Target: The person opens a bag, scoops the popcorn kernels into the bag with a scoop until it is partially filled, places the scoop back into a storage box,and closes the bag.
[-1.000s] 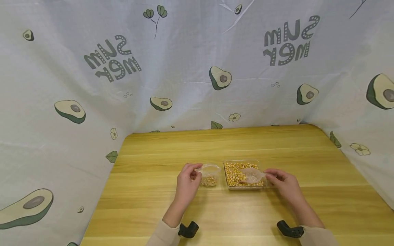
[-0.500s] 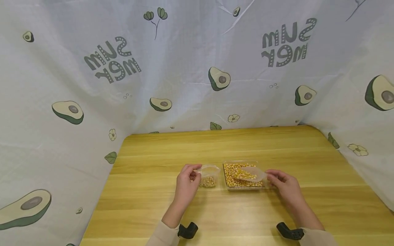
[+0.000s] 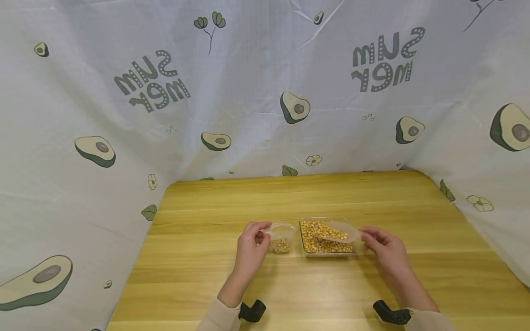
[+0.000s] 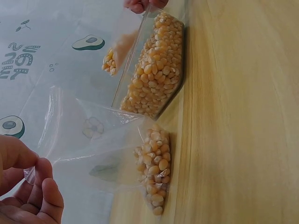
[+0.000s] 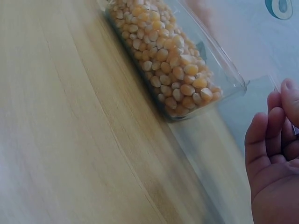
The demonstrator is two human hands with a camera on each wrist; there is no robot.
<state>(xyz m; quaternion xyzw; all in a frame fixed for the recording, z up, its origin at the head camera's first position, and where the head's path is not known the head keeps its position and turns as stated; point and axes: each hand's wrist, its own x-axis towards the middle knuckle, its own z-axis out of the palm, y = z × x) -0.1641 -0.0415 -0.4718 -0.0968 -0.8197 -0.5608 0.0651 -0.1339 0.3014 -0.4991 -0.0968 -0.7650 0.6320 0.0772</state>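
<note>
Fingers of the left hand (image 3: 250, 241) are pinching the bag (image 3: 281, 235) rim open beside the tray (image 3: 327, 250), while a loaded scoop (image 3: 336, 231) is being held over the tray by the right hand (image 3: 383, 248).

A clear rectangular plastic tray (image 5: 223, 70) heaped with yellow corn kernels (image 5: 164, 56) lies on the light wooden table (image 5: 70, 130), running from the top centre down toward the right. At the right edge the right hand (image 5: 273, 163) shows its curled fingers (image 5: 258, 140), just beside the tray's near end. Behind the tray hangs pale cloth with a green avocado print (image 5: 282, 7).
</note>
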